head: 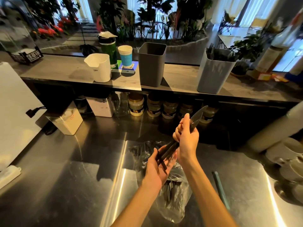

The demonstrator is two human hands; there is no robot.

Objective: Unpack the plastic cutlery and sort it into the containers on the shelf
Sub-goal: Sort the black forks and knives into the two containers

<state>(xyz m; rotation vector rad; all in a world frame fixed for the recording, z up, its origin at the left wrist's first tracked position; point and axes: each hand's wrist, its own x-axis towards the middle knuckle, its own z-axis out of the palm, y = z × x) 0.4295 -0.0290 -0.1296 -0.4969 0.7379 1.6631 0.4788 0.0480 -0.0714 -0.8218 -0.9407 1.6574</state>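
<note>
My right hand (186,136) grips a bundle of black plastic knives (196,117) around the middle, blades pointing up and to the right. My left hand (157,167) lies palm up under the handle ends, fingers apart and touching them. Below both hands a clear plastic bag (173,199) with more black cutlery lies on the steel counter (73,177). On the shelf (57,69) above stand a dark grey container (151,64), whose inside is hidden, and a light grey container (214,72) holding several black cutlery pieces.
A white jug (99,68), a blue paper cup (125,54) and a green bottle (108,46) stand on the shelf's left part. Jars (136,105) and white boxes (65,122) sit under the shelf. A teal straw (219,189) lies to the right, stacked bowls (288,161) at the far right.
</note>
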